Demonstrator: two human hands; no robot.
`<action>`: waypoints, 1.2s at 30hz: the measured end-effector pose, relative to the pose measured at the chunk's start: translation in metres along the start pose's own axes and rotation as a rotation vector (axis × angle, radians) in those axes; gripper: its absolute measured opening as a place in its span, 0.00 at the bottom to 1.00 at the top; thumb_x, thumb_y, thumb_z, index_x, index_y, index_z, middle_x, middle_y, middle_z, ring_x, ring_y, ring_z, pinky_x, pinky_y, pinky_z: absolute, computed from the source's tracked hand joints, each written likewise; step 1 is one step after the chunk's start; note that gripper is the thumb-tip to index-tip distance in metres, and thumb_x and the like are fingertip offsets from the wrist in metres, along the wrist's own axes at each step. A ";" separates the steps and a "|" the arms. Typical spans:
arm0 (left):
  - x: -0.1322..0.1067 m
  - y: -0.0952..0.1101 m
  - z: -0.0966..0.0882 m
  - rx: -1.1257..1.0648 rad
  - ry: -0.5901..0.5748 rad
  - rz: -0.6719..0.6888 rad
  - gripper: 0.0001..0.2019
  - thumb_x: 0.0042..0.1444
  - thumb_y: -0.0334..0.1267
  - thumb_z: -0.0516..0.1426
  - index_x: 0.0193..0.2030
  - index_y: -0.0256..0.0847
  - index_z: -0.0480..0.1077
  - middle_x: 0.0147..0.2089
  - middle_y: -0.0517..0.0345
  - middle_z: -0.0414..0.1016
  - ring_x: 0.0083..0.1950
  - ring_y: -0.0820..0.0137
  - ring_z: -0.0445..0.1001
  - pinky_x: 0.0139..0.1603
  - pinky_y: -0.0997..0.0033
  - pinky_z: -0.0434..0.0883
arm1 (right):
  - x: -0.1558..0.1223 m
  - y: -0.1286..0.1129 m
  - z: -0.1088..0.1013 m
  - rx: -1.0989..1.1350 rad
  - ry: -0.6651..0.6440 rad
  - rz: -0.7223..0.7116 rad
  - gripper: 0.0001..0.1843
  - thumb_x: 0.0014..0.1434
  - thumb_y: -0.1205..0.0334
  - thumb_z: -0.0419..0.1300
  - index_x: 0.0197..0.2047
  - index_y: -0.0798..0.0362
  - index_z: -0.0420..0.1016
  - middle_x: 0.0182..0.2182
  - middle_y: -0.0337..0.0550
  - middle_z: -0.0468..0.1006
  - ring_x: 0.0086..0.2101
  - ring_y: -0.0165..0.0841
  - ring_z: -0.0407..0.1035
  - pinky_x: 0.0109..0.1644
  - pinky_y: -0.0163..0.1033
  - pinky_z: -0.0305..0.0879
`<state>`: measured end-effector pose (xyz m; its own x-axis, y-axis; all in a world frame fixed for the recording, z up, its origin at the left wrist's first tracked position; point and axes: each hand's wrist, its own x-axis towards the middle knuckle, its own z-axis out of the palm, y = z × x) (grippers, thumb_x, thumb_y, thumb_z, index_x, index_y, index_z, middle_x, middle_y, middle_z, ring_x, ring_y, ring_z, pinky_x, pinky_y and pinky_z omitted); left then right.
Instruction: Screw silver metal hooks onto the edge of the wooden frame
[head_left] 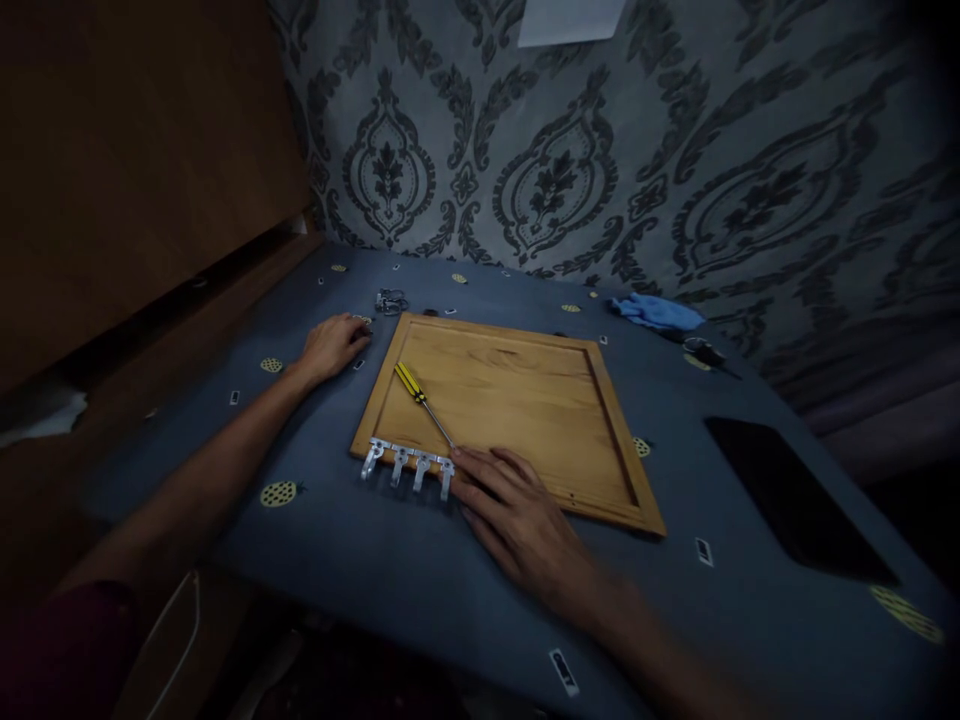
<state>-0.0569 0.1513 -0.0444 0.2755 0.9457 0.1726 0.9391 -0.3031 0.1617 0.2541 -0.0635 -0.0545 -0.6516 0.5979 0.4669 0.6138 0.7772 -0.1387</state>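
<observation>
A framed wooden board (517,385) lies flat on the blue cloth. Along its front left edge sits a metal rack with several hooks (409,463), the hooks pointing toward me. My right hand (517,510) rests with outstretched fingers at the board's front edge, fingertips touching the rack's right end. A screwdriver (410,382) with a yellow and black handle lies slantwise on the board, its tip near my right fingertips. Left of the board, my left hand (332,345) is on the cloth, fingers curled together beside a small dark thing I cannot make out.
Behind my left hand lies a small metal bundle (391,301). A blue cloth or glove (658,312) and a dark object (703,350) are at the back right. A flat black object (795,495) lies at the right. Patterned wall behind; wooden cabinet (135,170) at left.
</observation>
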 end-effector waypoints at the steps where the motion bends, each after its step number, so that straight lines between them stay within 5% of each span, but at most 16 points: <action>1: -0.001 0.002 -0.001 0.001 -0.003 0.003 0.19 0.67 0.45 0.59 0.60 0.39 0.69 0.59 0.47 0.73 0.56 0.61 0.76 0.56 0.53 0.77 | 0.000 0.000 0.000 0.005 -0.002 0.004 0.19 0.70 0.69 0.52 0.61 0.50 0.74 0.58 0.50 0.79 0.59 0.40 0.72 0.63 0.56 0.69; 8: -0.009 0.017 -0.011 -0.042 -0.003 0.004 0.15 0.67 0.42 0.58 0.56 0.37 0.71 0.57 0.47 0.74 0.57 0.60 0.74 0.58 0.51 0.75 | 0.000 -0.001 -0.002 -0.004 -0.031 0.011 0.17 0.70 0.70 0.53 0.57 0.51 0.75 0.58 0.50 0.79 0.59 0.40 0.72 0.63 0.55 0.69; 13: -0.014 0.050 -0.038 -0.176 -0.019 0.053 0.14 0.64 0.38 0.53 0.53 0.37 0.72 0.53 0.45 0.74 0.56 0.56 0.73 0.57 0.56 0.70 | -0.001 0.000 -0.002 0.014 -0.069 0.016 0.17 0.70 0.70 0.51 0.57 0.52 0.74 0.59 0.52 0.77 0.61 0.40 0.70 0.64 0.55 0.67; 16: -0.027 0.081 -0.061 -0.324 -0.182 0.192 0.12 0.63 0.40 0.54 0.49 0.40 0.73 0.46 0.54 0.79 0.48 0.64 0.76 0.49 0.66 0.72 | -0.001 0.000 -0.002 0.027 -0.073 0.013 0.16 0.71 0.69 0.51 0.57 0.54 0.74 0.60 0.53 0.77 0.61 0.42 0.69 0.64 0.56 0.66; 18: -0.042 0.100 -0.072 -0.528 -0.443 0.391 0.13 0.62 0.43 0.57 0.48 0.39 0.73 0.48 0.53 0.79 0.48 0.65 0.76 0.48 0.67 0.71 | 0.000 0.000 -0.002 0.031 -0.076 0.014 0.16 0.71 0.69 0.51 0.57 0.55 0.74 0.60 0.54 0.77 0.62 0.43 0.69 0.65 0.57 0.65; 20: -0.060 0.116 -0.076 -0.510 -0.565 0.482 0.18 0.59 0.49 0.61 0.52 0.42 0.71 0.50 0.55 0.78 0.49 0.64 0.76 0.46 0.69 0.70 | 0.000 0.000 -0.002 0.026 -0.089 0.020 0.17 0.70 0.69 0.52 0.59 0.55 0.73 0.60 0.54 0.76 0.62 0.43 0.69 0.65 0.57 0.64; 27: -0.095 0.142 -0.067 -0.170 -0.544 0.594 0.32 0.55 0.48 0.67 0.62 0.43 0.60 0.53 0.49 0.76 0.55 0.57 0.75 0.51 0.63 0.68 | 0.000 -0.001 -0.004 0.043 -0.116 0.046 0.16 0.70 0.67 0.52 0.56 0.53 0.75 0.60 0.54 0.76 0.62 0.42 0.68 0.67 0.56 0.62; 36: -0.102 0.150 -0.061 -0.092 -0.527 0.624 0.26 0.58 0.43 0.66 0.58 0.42 0.61 0.51 0.50 0.74 0.54 0.58 0.73 0.50 0.64 0.66 | -0.001 -0.001 -0.002 0.062 -0.110 0.062 0.17 0.71 0.66 0.51 0.59 0.52 0.73 0.58 0.52 0.78 0.61 0.42 0.69 0.67 0.58 0.62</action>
<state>0.0436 0.0020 0.0212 0.8233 0.5241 -0.2178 0.5669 -0.7784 0.2697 0.2554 -0.0651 -0.0528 -0.6602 0.6603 0.3580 0.6279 0.7467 -0.2194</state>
